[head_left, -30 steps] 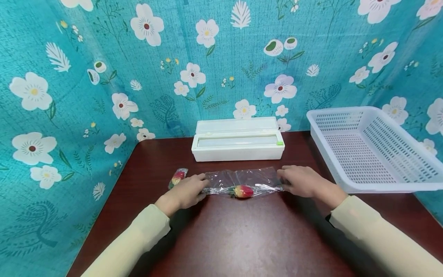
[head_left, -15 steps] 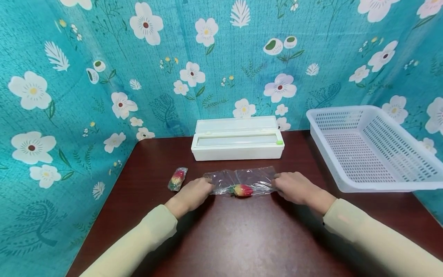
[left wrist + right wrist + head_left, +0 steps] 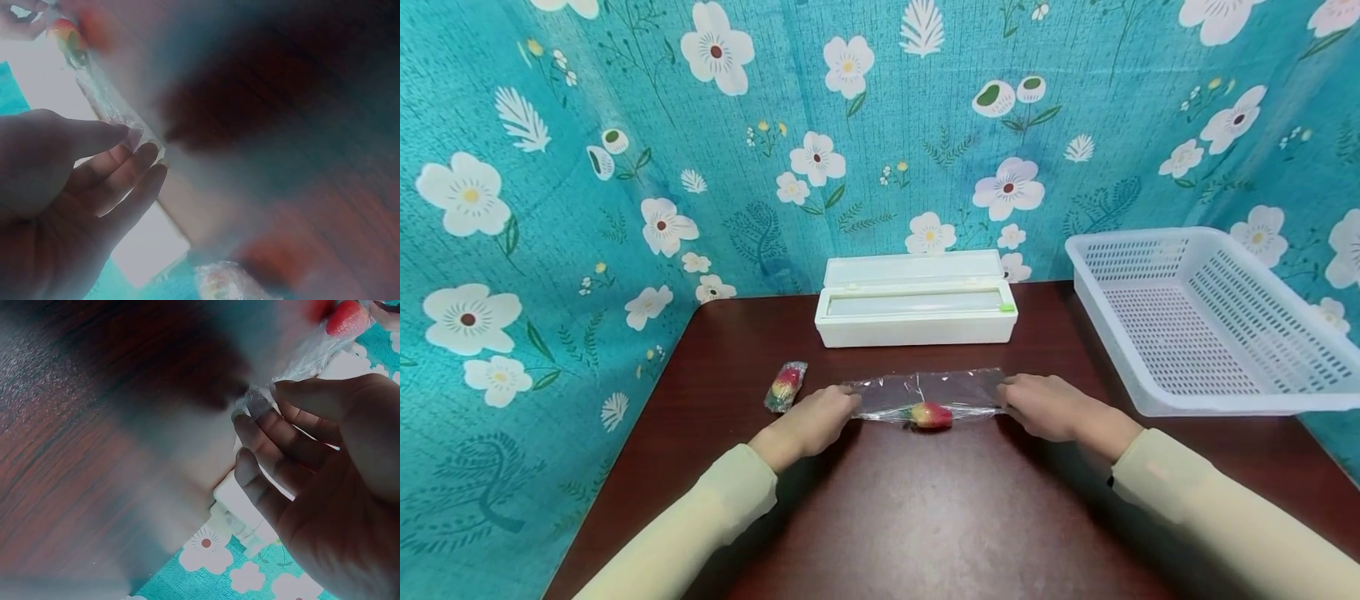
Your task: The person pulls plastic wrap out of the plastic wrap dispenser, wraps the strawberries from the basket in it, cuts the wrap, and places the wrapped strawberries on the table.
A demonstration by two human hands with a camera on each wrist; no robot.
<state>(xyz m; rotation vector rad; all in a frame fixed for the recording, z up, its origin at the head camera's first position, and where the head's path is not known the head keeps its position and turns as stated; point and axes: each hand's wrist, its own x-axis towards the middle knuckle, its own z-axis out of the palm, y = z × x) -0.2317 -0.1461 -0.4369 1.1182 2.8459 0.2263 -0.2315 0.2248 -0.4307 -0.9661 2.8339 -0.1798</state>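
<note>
A red-and-yellow strawberry-like fruit (image 3: 931, 415) lies along the near edge of a clear sheet of plastic wrap (image 3: 958, 387), partly rolled in it. At the sheet's left end my left hand (image 3: 815, 419) pinches the gathered film; the left wrist view shows thumb and fingertips (image 3: 147, 153) meeting on it. My right hand (image 3: 1051, 406) pinches the opposite end, with the film between thumb and forefinger in the right wrist view. The rolled edge stretches taut between both hands, the fruit (image 3: 347, 319) midway. Beyond the fruit, the rest of the sheet spreads toward the back.
A second, wrapped fruit (image 3: 786, 387) lies left of my left hand. Behind the sheet stands a white wrap dispenser box (image 3: 917, 333), lid up, with a green slider (image 3: 1007, 308). A white perforated basket (image 3: 1213, 406) sits at the right. A flowered curtain (image 3: 880, 125) closes off the back.
Both hands first came inward along the film, then the right hand shifted slightly outward. The fruit has turned and moved a little right, its green leaves now showing less.
</note>
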